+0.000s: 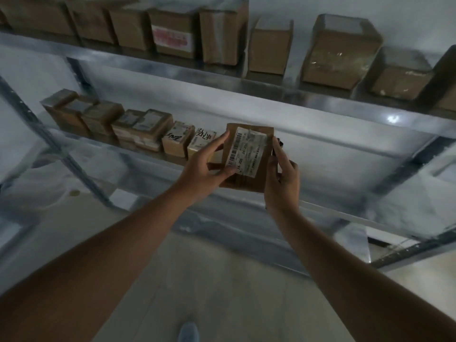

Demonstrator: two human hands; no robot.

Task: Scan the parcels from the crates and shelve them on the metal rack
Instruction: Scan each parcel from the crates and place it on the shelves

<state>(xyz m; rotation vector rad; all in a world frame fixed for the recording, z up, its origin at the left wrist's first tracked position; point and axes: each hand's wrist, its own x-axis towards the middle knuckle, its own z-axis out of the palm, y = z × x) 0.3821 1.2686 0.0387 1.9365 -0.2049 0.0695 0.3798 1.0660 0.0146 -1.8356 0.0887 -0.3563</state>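
Two hands hold our parcel (246,157) at frame centre, before the metal rack (271,95): left hand (206,169) pinching its left edge, right hand (281,178) gripping the right edge. It looks light, flat and fairly stiff; edge grips should suit it

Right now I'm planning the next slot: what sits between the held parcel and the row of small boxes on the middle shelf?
Nothing: in the head view the parcel overlaps the row's last box.
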